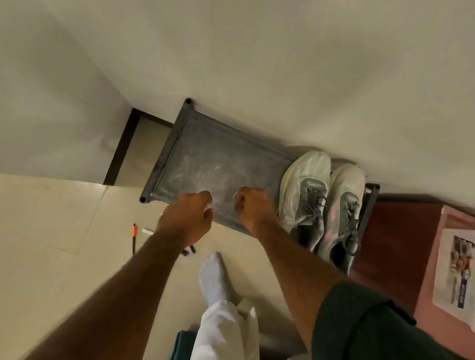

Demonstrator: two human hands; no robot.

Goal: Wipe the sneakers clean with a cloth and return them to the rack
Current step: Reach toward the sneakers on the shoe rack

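A pair of pale sneakers with grey laces stands side by side on the right end of a dusty grey rack against the wall. The left sneaker sits next to the right sneaker. My left hand hovers over the rack's front edge with loosely curled fingers and holds nothing. Just left of the sneakers, my right hand reaches over the rack top, its fingers curled; a small pale thing shows at its fingertips, too small to identify. No cloth is in view.
Pens and markers lie on the tiled floor by the rack's front left. My socked foot stands below the hands. A red-brown cabinet with a clear plastic box on it is at the right.
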